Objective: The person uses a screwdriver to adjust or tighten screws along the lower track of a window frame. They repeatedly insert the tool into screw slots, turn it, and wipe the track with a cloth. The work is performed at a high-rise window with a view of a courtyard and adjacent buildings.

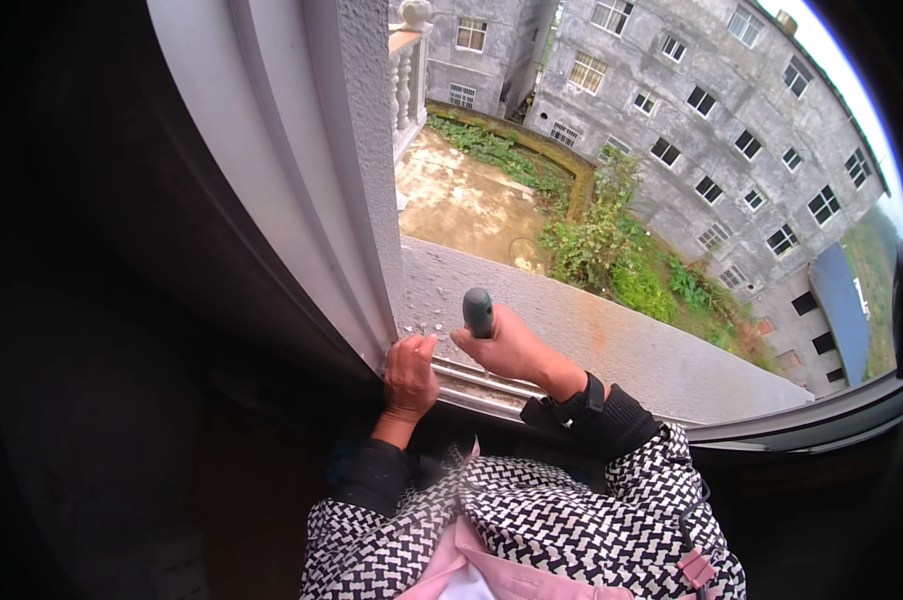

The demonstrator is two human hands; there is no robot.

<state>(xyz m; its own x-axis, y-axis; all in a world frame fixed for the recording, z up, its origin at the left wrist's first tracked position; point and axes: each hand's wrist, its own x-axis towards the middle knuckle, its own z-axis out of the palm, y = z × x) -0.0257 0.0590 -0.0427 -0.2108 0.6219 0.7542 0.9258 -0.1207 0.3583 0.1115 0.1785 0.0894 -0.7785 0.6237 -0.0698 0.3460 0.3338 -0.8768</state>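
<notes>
1. Right grip [517,345]: closed around a dark green tool handle [479,312], rounded end projecting above the thumb. The wrapped hold probably gives firm control of direction and force.
2. Tool handle position: near upright, above the sliding-window track [472,383], to the right of the frame corner. This attitude would direct the working end downward; that end cannot be made out, so the tool type is unconfirmed.
3. Left grip [410,378]: fingers bent, partly curled, at the foot of the white window frame [297,180]. Whether it holds anything cannot be told. The placement likely braces the upper body.
4. Outer sill [612,335]: beyond the track. Loose fragments [422,325] lie on it near the left fingertips.
</notes>
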